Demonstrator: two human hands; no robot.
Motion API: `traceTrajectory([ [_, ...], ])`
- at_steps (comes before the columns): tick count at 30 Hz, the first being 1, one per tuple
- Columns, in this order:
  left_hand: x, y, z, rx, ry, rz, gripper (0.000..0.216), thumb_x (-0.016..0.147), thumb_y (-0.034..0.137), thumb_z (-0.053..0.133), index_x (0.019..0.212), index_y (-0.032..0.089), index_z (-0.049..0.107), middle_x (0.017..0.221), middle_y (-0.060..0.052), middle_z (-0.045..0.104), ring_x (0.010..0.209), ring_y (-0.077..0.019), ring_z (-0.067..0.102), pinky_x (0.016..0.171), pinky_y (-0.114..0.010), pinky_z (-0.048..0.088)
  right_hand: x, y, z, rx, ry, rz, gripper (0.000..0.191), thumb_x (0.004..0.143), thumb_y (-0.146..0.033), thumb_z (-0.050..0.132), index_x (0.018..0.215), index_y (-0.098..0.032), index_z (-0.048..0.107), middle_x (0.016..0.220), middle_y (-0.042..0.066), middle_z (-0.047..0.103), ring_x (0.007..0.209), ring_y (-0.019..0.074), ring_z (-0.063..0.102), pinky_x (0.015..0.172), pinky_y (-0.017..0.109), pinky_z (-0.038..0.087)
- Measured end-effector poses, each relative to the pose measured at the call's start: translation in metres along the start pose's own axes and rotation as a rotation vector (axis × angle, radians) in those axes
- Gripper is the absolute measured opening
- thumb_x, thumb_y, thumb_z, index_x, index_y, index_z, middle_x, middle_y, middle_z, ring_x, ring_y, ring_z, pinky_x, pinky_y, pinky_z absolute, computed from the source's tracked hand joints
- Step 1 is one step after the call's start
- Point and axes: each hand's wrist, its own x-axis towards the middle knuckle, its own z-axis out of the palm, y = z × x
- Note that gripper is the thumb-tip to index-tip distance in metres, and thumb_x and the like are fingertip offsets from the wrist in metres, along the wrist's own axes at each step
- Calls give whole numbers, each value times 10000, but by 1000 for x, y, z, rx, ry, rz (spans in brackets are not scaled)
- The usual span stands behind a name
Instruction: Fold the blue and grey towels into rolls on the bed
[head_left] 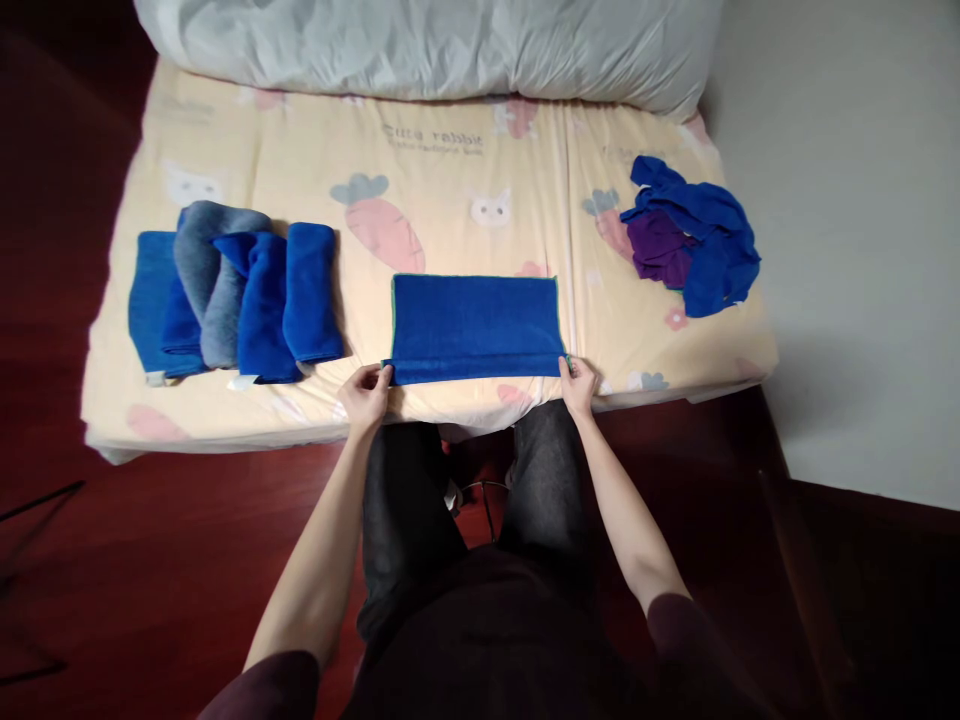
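A blue towel [476, 318] with green-stitched side edges lies flat near the front edge of the bed, a narrow strip folded over along its near side. My left hand [366, 396] pinches the near left corner of that fold between thumb and fingers. At the opposite end, my right hand [578, 386] pinches the near right corner. Between the two hands the folded strip runs straight and rests on the sheet.
Several rolled or folded blue and grey cloths [259, 295] lie side by side at the left. A loose heap of blue and purple cloth [694, 235] is at the right. Behind is a white quilt [427, 45] across the bed [292, 160]; a pale wall [847, 250] borders the right side.
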Motion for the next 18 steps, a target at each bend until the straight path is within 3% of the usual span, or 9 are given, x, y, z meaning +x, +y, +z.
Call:
traceTrajectory([
  [11, 1, -1, 4, 49, 21, -1, 318, 788, 474, 729, 869, 167, 714, 714, -22, 663, 655, -155, 611, 680, -281, 516, 6, -8, 1, -30, -27, 52, 348, 895, -496, 645, 809, -163, 697, 718, 53, 679, 658, 181, 601, 674, 304, 506],
  [18, -3, 12, -1, 51, -7, 21, 282, 794, 454, 722, 838, 178, 684, 715, -25, 665, 658, -154, 594, 648, -278, 507, 6, -9, 1, -29, -6, 50, 297, 877, -471, 659, 784, -188, 668, 704, 56, 687, 658, 196, 622, 669, 323, 535],
])
